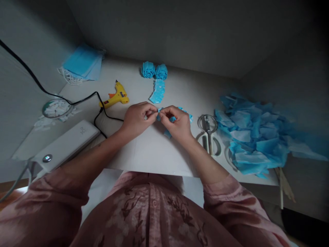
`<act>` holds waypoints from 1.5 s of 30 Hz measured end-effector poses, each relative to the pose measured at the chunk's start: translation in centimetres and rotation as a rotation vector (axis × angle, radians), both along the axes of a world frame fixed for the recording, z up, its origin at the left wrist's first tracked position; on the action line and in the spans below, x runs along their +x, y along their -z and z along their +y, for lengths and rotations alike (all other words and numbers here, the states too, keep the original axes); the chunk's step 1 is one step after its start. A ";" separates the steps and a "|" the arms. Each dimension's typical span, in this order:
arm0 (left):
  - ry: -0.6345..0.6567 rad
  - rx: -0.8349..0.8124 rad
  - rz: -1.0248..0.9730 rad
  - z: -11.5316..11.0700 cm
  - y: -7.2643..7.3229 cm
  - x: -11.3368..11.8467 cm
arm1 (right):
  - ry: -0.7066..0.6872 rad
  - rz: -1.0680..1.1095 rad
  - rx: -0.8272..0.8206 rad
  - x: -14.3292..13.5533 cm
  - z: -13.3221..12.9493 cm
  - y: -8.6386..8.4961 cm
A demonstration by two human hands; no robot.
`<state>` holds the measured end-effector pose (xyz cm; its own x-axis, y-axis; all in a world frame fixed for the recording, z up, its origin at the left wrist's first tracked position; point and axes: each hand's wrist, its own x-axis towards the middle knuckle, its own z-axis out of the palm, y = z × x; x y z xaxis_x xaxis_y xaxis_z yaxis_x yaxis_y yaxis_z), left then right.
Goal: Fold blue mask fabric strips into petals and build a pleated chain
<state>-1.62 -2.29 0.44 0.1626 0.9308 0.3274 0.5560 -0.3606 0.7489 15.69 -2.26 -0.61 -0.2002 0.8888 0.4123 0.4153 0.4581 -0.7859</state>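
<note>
White device (68, 144) — grey wall (164, 34)

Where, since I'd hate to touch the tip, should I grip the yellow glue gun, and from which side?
Probably by its handle, from the near side. The glue gun lies on its side, the dark nozzle pointing to the far side and the handle stretching left, so a grip there should stay clear of the tip. Mind the black cord by the handle's end.

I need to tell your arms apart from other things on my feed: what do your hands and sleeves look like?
The left hand and the right hand are ungloved, with no ring or bracelet visible. The left sleeve and the right sleeve are loose, pink and slightly shiny, ending partway along the forearms.
</note>
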 end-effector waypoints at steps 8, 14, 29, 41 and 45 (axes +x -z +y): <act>0.012 0.036 -0.023 0.1 0.6 0.0 | 0.000 0.024 0.037 0.0 0.1 0.2; -0.010 0.020 -0.036 0.2 0.8 0.0 | -0.009 -0.023 0.060 0.0 0.1 0.3; -0.004 0.006 -0.043 0.1 0.7 0.1 | -0.010 0.001 0.083 0.0 0.1 0.3; 0.004 -0.043 -0.120 0.2 0.6 0.0 | -0.008 -0.009 0.033 0.1 0.2 0.4; 0.014 -0.074 -0.150 0.1 0.5 0.0 | -0.020 0.015 0.007 0.1 0.2 0.3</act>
<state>-1.58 -2.14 -0.10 0.1302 0.9513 0.2793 0.4316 -0.3080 0.8479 15.75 -2.08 -0.93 -0.2122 0.8815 0.4218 0.3942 0.4721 -0.7885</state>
